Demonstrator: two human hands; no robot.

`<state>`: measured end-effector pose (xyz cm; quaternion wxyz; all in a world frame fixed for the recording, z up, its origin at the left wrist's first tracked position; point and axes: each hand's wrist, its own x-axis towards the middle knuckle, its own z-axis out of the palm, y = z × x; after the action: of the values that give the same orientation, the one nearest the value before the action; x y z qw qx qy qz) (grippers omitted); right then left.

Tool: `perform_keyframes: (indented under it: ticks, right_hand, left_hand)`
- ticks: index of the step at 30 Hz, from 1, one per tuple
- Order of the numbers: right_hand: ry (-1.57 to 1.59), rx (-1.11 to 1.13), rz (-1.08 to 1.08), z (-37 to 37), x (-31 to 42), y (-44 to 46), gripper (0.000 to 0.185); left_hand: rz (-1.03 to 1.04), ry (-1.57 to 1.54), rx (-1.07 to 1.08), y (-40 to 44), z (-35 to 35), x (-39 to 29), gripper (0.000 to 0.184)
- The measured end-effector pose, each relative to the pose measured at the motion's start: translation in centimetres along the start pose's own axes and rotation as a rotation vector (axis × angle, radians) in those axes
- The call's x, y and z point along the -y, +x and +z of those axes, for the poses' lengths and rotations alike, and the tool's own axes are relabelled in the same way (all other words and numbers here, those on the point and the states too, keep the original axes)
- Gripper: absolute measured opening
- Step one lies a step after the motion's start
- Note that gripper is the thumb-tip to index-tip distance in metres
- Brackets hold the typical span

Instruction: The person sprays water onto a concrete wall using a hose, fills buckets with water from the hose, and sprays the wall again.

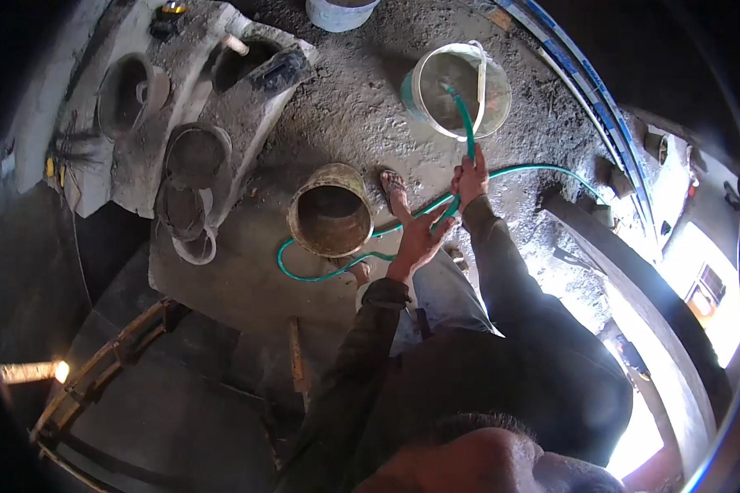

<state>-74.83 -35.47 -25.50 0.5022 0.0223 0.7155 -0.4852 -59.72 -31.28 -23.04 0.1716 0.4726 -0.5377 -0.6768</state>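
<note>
My right hand (471, 182) is wrapped round a green hose (465, 115) close to its outlet end. That end reaches down into a whitish bucket (417, 92) with murky water in it. Lower and to the left, my left hand (419, 245) has the same hose between its thumb and fingers. From there the hose trails over the wet floor in a loop. A dirty, tan-rimmed bucket (360, 197) stands left of my left hand, beside my feet, its inside dark.
Several mud-caked buckets, one a grey bucket (158, 92), stand at the left by a pale, dusty slab (259, 131). A white bucket (343, 18) is at the top. Blue-marked long strips (585, 78) curve along the right. A wooden frame (111, 357) lies lower left.
</note>
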Motion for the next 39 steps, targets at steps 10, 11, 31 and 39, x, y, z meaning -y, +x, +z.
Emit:
perform_keyframes:
  ticks: [10,11,31,39]
  right_hand:
    - [-0.146,-0.070,-0.197,-8.1,-0.2,6.8,0.046]
    - [-0.150,-0.072,-0.139,-7.6,0.8,5.5,0.045]
    - [-0.358,-0.121,-0.089,-7.9,-0.5,5.4,0.044]
    - [-0.245,-0.078,-0.055,-7.6,0.1,3.4,0.045]
  left_hand:
    - [-0.230,0.350,-0.398,-5.8,-15.5,27.6,0.056]
    - [-0.257,0.273,-0.578,-7.1,-15.7,33.8,0.064]
    - [-0.503,-0.439,-0.727,-7.1,-18.2,43.6,0.036]
    - [-0.402,-0.338,-0.728,-1.7,-15.5,40.0,0.033]
